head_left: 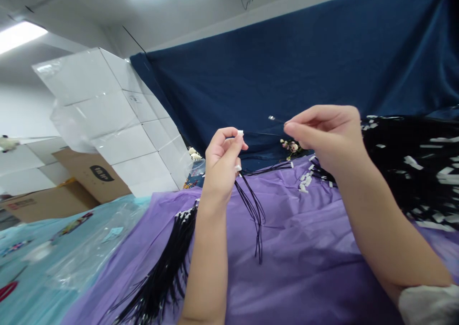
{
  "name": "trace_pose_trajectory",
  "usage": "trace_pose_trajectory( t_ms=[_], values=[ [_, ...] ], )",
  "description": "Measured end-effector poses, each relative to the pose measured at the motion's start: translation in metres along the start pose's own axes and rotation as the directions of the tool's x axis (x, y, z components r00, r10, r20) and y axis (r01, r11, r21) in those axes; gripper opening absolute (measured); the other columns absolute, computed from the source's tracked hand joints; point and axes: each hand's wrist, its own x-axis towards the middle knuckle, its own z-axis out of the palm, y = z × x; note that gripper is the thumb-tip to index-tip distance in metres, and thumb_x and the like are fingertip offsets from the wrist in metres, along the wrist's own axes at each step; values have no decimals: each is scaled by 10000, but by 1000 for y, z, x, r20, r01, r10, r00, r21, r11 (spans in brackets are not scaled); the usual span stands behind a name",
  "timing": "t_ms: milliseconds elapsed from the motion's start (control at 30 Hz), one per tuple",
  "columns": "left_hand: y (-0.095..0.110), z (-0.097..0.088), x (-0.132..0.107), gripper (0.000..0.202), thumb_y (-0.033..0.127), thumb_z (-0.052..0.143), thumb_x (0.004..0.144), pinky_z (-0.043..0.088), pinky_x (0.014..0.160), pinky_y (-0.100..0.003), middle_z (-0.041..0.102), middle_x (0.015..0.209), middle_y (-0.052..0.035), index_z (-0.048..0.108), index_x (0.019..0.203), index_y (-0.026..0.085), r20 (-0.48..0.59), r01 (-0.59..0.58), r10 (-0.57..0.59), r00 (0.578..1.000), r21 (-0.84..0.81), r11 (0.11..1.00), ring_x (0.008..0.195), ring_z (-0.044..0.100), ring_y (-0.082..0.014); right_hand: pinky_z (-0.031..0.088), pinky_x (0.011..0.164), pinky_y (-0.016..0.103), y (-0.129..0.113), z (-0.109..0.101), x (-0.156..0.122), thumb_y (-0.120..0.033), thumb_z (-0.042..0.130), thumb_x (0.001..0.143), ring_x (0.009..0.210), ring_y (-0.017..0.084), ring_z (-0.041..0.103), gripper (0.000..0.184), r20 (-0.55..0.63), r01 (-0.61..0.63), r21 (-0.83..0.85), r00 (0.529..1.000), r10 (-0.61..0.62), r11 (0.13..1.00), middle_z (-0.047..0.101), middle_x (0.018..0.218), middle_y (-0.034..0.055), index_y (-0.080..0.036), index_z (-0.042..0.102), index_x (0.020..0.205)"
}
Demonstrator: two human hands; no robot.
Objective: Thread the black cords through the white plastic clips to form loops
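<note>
Left hand (223, 161): pinching white tag (240, 133), black cords (257, 218) dangling below. Right hand (328, 130): pinching thin dark cord (278, 120). Possible fault: tag slipping free through overpulling.

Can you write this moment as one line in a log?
left hand: pinching white tab, dangling black cords below | right hand: pinching pale-tipped thin cord | purple cloth: bundle of black cords lying on it
</note>
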Motion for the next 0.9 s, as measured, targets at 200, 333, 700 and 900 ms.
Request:
trace_pose_trajectory(
  t_ms=[200,333,700,900],
  values=[
    [0,2,-2,131,339,669,836,198,306,-175,557,797,32,595,875,238,-10,-30,30,1000,16,999,373,321,3,333,465,281,-3,14,-13,-256,729,781,520,114,479,79,64,211,-310,978,-201,927,632,619,-7,-235,720,706],
    [-1,3,-1,136,333,684,823,209,308,-173,551,817,26,610,868,229,-29,-45,46,999,16,999,390,335,3,334,486,276,1,15,-14,-261,702,804,522,105,459,94,100,266,-375,964,-247,888,621,619,-17,-242,717,713],
    [0,5,-2,156,348,684,811,197,287,-159,550,736,25,626,831,205,14,3,-3,1000,-21,1000,379,353,-4,334,514,293,3,15,-13,-278,677,836,516,113,447,125,143,331,-438,944,-299,836,612,607,-20,-260,706,715],
    [-1,4,-2,160,357,701,801,221,303,-151,577,732,24,661,840,207,48,-14,15,999,-23,1000,389,353,-1,341,526,296,3,15,-13,-277,671,842,522,116,453,135,149,344,-443,939,-310,828,616,615,-18,-258,701,711]
  ],
)
